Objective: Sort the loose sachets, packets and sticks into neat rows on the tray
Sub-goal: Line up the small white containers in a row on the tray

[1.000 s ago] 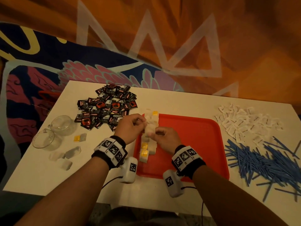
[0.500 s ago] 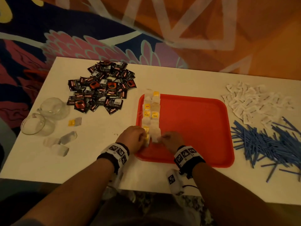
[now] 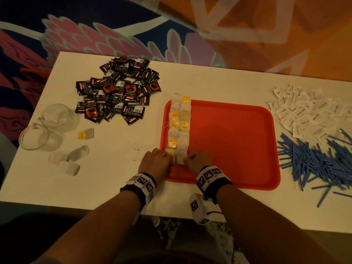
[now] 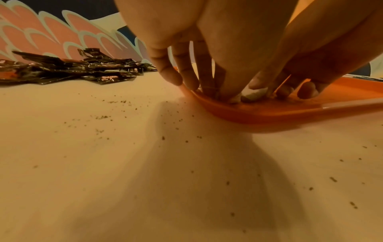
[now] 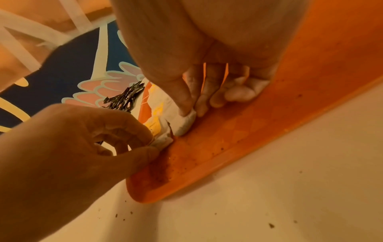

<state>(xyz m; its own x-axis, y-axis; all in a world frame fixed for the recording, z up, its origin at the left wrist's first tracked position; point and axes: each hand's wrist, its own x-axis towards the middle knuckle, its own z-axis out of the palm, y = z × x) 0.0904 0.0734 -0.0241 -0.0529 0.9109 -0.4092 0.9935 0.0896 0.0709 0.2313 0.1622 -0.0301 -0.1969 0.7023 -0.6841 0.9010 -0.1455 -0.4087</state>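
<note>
From the head view, the red tray (image 3: pixel 238 145) sits on the white surface (image 3: pixel 114 178), and two rows of tea bags (image 3: pixel 180 128) run side by side along its left edge, several with yellow tags. Both hands meet at the near end of those rows: the left hand (image 3: pixel 155 161) over the tray's left rim, the right hand (image 3: pixel 199 161) just inside it. From above, the knuckles hide what the fingers are doing.

The right wrist view fills that in. There the right thumb and forefinger pinch the near end of a white tea bag (image 5: pixel 185 122) lying on the tray floor, with the other fingers curled beside it. The left hand (image 5: pixel 89 139) appears in the same picture, its thumb and fingers nipping the corner of the neighbouring tea bag (image 5: pixel 162 141), which touches the first.

The left wrist view looks low across the surface and shows both sets of fingers (image 4: pixel 186 70) reaching down over the tray's rim (image 4: pixel 269 113), with only a scrap of white bag visible between them. It also shows dark crumbs scattered over the surface, which the head view barely registers.

Only the head view takes in the rest: a heap of black packets (image 3: pixel 118 92) beyond the tray's left side, white sachets (image 3: pixel 304 111) and blue sticks (image 3: pixel 320 159) to its right, and two glass cups (image 3: pixel 47 126) at the far left with a few loose tea bags (image 3: pixel 76 155) near them.
</note>
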